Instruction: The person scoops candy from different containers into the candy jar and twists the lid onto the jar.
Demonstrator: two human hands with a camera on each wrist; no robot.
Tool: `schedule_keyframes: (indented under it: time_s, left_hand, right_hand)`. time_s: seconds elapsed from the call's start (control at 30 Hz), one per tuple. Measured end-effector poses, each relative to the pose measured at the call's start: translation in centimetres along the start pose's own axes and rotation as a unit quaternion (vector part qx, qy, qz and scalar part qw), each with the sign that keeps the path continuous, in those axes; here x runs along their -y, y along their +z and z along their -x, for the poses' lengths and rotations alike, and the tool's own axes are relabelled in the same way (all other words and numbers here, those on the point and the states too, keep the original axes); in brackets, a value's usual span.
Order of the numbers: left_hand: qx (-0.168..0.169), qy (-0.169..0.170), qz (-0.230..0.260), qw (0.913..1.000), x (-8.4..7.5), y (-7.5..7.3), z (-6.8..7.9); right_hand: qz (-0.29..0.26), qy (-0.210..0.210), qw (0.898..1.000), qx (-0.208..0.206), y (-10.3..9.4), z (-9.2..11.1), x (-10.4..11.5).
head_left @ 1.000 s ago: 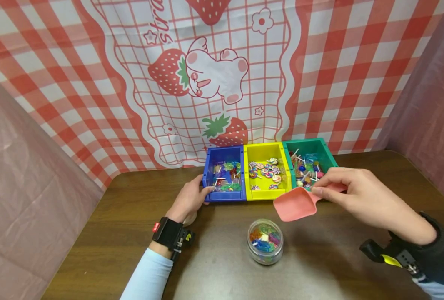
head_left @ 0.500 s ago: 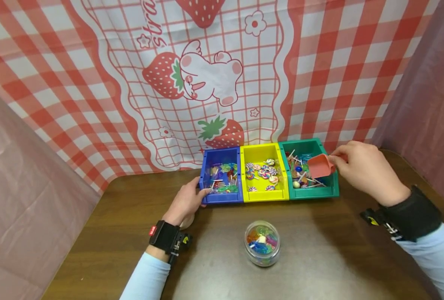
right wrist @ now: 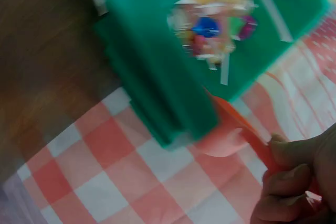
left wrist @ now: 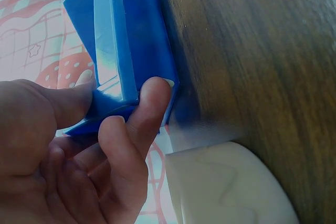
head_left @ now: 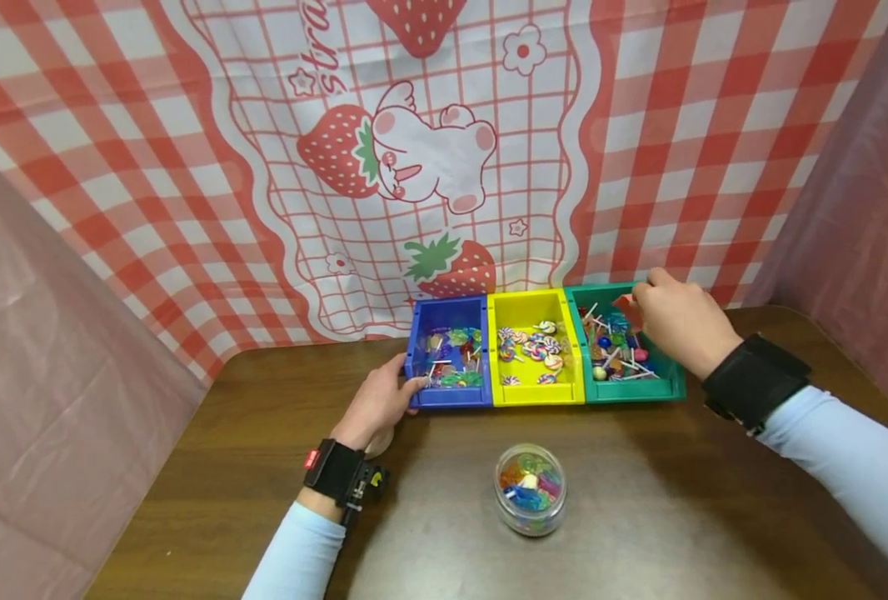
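Observation:
My left hand [head_left: 375, 404] grips the front left corner of the blue bin [head_left: 455, 398], thumb on one side of the rim and fingers on the other. My right hand [head_left: 687, 325] is at the back right of the green bin [head_left: 634, 390], pinching the handle of a pink scoop [right wrist: 226, 139]. In the right wrist view the scoop's bowl overlaps the green rim; in the head view the hand hides most of the scoop. Colourful lollipop and candy charms [head_left: 615, 346] lie in the green bin. The yellow bin [head_left: 537, 393] between them holds swirled lollipop charms [head_left: 537, 343].
A clear round jar [head_left: 531, 522] with colourful pieces inside stands on the wooden table [head_left: 264, 467] in front of the bins. A pale rounded object [left wrist: 226, 187] lies by my left hand. A red checked cloth [head_left: 661, 167] hangs behind the bins.
My right hand has carried the scoop from in front of the green bin, over its charms, to its back right corner. The left hand stays on the blue bin.

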State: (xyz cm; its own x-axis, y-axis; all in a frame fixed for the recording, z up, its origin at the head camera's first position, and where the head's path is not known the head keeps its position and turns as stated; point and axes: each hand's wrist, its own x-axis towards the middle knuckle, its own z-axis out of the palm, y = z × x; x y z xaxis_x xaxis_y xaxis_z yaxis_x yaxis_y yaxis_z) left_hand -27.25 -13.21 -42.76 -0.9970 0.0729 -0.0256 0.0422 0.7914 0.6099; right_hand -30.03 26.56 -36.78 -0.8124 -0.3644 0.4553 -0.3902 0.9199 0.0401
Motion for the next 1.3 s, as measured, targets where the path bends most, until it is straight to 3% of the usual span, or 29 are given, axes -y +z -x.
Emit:
schedule_keyframes:
  time_s: [0.23,0.5,0.7,0.9,1.13,1.3]
  left_hand:
    - [0.002,0.0,0.003,1.0,0.0,0.0,0.0]
    - [-0.003,0.002,0.001,1.0,-0.2,-0.1,0.1]
    - [-0.003,0.0,-0.001,1.0,-0.2,0.0,0.1]
    - [0.0,-0.012,0.006,0.9999,-0.2,0.1,0.1]
    - [-0.002,-0.022,0.008,0.9997,-0.2,0.1,0.1]
    - [-0.001,-0.02,0.006,0.9998,-0.2,0.1,0.2]
  right_hand:
    - [0.035,-0.034,0.995,0.082,1.2,-1.8,0.0]
    - [-0.074,0.025,0.985,0.153,-0.3,-3.1,-1.5]
    - [-0.16,0.099,0.965,0.185,0.0,-2.1,-3.7]
    - [-0.212,0.132,0.954,0.166,1.7,-0.3,-5.3]
    - [-0.228,0.185,0.949,0.116,2.5,1.3,-4.2]
    - [-0.238,0.202,0.943,0.12,2.4,1.9,-3.7]
